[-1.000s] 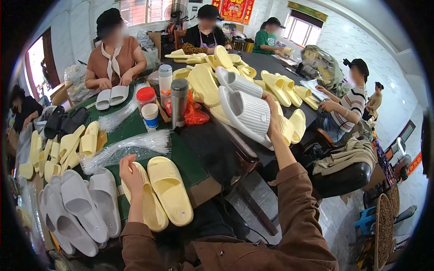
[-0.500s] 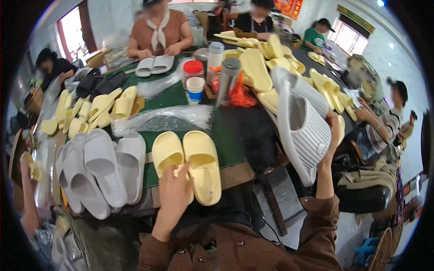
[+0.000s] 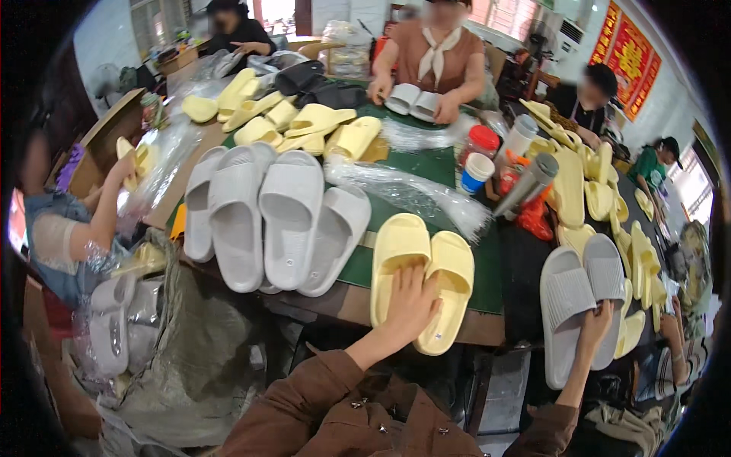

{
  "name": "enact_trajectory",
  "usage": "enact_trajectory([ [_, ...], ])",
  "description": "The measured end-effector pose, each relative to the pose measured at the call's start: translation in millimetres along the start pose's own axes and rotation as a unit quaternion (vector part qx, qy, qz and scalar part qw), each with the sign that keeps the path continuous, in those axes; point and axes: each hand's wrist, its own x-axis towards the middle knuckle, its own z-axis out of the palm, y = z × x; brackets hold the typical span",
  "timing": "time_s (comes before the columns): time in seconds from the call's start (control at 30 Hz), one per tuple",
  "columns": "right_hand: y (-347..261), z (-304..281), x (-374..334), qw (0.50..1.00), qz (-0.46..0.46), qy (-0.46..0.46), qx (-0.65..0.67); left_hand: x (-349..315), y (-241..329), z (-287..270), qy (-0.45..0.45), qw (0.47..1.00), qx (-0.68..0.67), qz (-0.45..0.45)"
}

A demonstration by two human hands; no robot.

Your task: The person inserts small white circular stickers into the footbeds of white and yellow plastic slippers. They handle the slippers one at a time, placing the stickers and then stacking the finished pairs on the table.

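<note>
A pair of yellow slippers (image 3: 454,301) lies side by side at the table's near edge, toes away from me. My left hand (image 3: 411,305) rests on this pair, fingers stretched over the left slipper's insole and thumb near the inner edges. At the right, my right hand (image 3: 596,326) grips a pair of grey slippers (image 3: 562,305) with ribbed straps, its fingers at their inner edges. The grey pair is upright in view, toes pointing away; whether it touches the dark table cannot be told. Left of the yellow pair lean several smooth grey slippers (image 3: 291,221), overlapping one another.
Clear plastic bags (image 3: 415,190) lie behind the yellow pair. Cups and a steel flask (image 3: 531,183) stand farther right. More yellow slippers (image 3: 354,137) cover the far left and right. A large sack (image 3: 198,343) stands lower left. Several people work around the table.
The view has swung left. My right hand has lowered the grey pair from a raised, tilted position toward the table's right side. My left hand stays at the yellow pair, its fingers now flatter.
</note>
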Motion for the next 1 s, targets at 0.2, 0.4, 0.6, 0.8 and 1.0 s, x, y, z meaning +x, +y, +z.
enact_trajectory([
  [0.2,32.8,-4.4,4.5,0.996,-0.054,-0.041,-0.055,-2.6,1.5,3.0,0.059,0.997,0.036,0.023],
  [0.4,14.6,-6.3,-1.3,0.997,-0.036,-0.062,-0.030,-2.5,0.3,-20.1,0.080,0.996,0.023,0.030],
  [0.6,31.8,-6.2,-1.4,0.989,-0.066,-0.051,-0.121,8.5,1.4,-64.9,0.105,0.994,0.030,0.010],
  [0.8,18.5,-9.8,-3.8,0.993,-0.068,-0.059,-0.073,23.9,-12.3,-115.6,0.187,0.974,0.125,-0.002],
  [1.0,10.5,-13.3,-3.1,0.989,-0.096,-0.057,-0.093,37.0,-54.4,-179.3,0.255,0.940,0.225,-0.020],
])
